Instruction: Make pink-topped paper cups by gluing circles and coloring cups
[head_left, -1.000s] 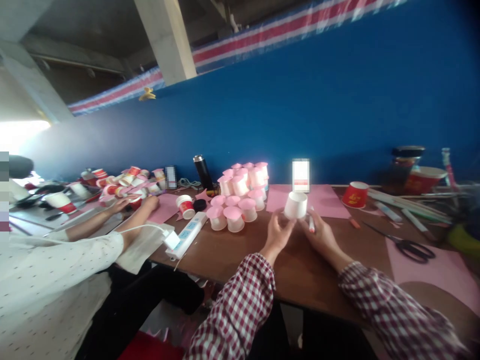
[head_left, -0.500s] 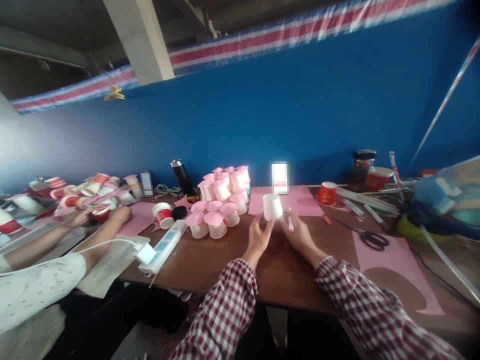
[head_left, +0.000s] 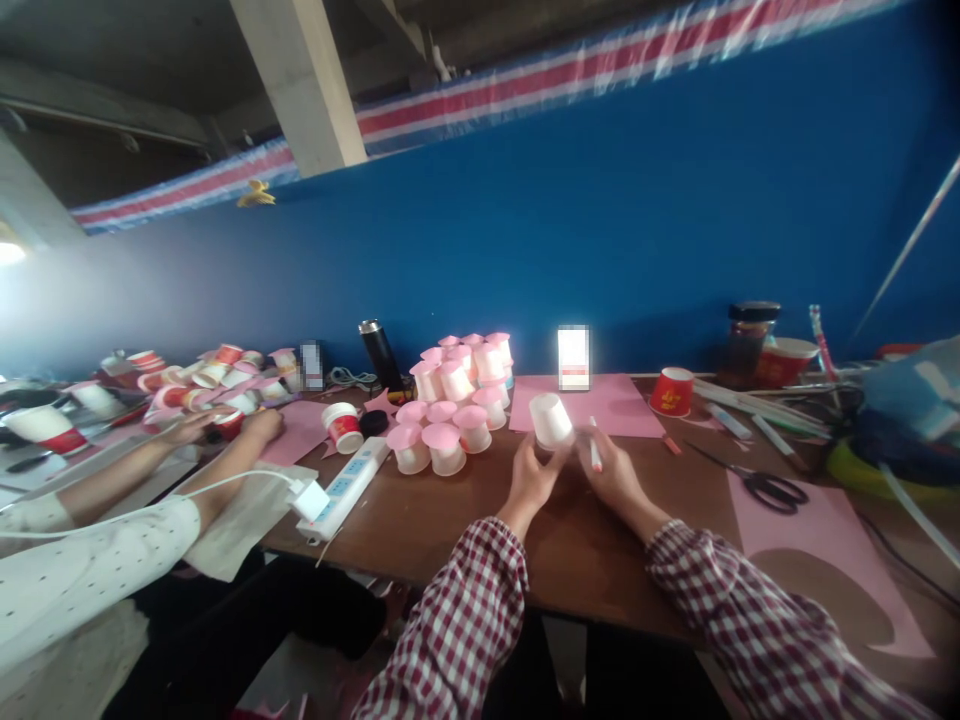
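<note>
In the head view, a plain white paper cup is upside down and tilted a little, just above the brown table. My left hand is closed around its lower left side. Close to the cup's right side, my right hand grips a slim white marker with a red end, held nearly upright. Whether the right fingertips touch the cup is hard to make out. Left of my hands stand several upturned cups with pink paper discs on top, some of them stacked.
Behind the cup lies pink paper with a lit phone. A red cup, black scissors and a cut pink sheet are to the right. A power strip and a co-worker's arms are left.
The cup has tilted, its top leaning left. The whole view has shifted, so things sit farther right. Both hands keep their holds.
</note>
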